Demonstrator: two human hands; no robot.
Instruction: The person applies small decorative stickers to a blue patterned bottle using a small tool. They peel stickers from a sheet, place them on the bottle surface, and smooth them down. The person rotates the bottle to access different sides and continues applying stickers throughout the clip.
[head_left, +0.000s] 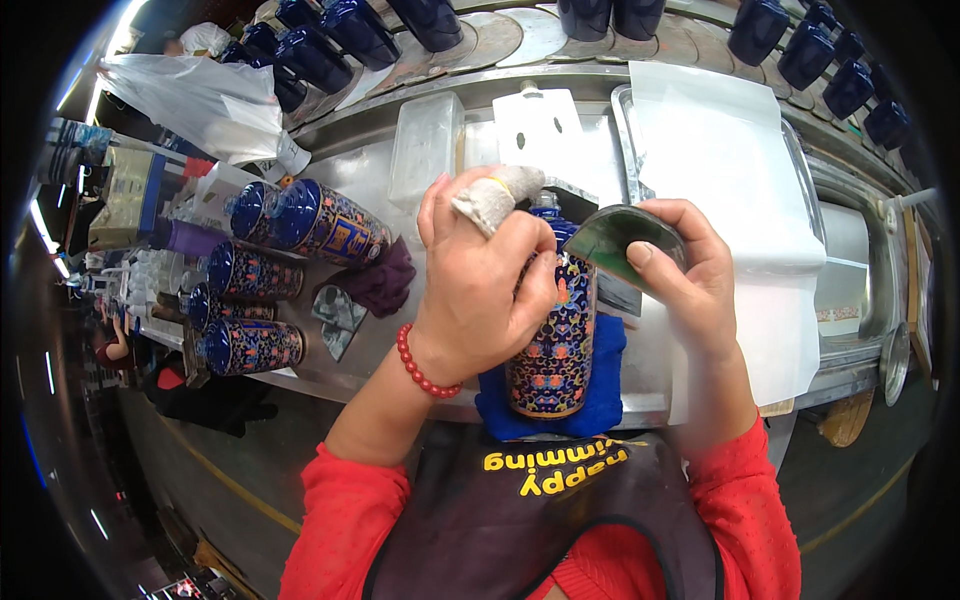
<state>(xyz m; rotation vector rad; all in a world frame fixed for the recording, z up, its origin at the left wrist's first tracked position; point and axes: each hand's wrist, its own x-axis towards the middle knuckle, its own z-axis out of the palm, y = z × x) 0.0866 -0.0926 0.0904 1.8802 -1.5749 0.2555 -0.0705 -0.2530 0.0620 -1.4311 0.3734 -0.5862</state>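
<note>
Patterned bottle point(556, 345) between curled hands point(480, 280)

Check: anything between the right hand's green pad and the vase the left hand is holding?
Nothing visible. The left hand grips the patterned vase on its blue cloth; the right hand holds the green pad right at its neck.

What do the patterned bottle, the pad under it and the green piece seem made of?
Patterned bottle: probably glazed ceramic or enamel, glossy dark blue with a fine coloured pattern. Blue pad: soft cloth, matte and folded. Green piece: thin curved sheet, slightly shiny; plastic or abrasive sheet, unclear.
</note>
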